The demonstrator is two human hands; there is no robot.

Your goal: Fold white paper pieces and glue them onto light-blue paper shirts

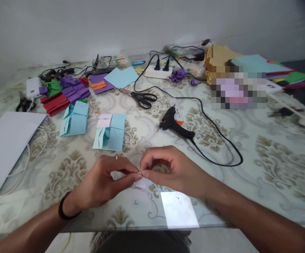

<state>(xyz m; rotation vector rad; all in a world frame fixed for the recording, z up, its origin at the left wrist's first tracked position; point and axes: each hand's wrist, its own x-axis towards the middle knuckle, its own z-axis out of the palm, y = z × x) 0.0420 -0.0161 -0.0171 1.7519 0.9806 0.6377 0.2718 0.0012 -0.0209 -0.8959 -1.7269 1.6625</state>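
Observation:
My left hand point(107, 179) and my right hand point(172, 172) meet above the near part of the table, thumbs and fingertips pinched together. Between them they hold a small pale piece of paper point(141, 184), mostly covered by the fingers; its exact shape is hard to see. A bright white square of paper point(180, 211) lies flat by the table's front edge, below my right hand. Beyond my left hand are two light blue folded paper pieces; the closer folded piece point(117, 135) carries a pale pink section, and the other folded piece point(77, 121) lies to its left.
A black glue gun point(177, 126) with a looping cord rests past my right hand. Black-handled scissors point(143, 99) lie farther back. Coloured folded papers point(75, 91), a white power strip point(157, 72) and a paper stack point(260, 65) line the back. A grey-white sheet point(10, 147) is at left.

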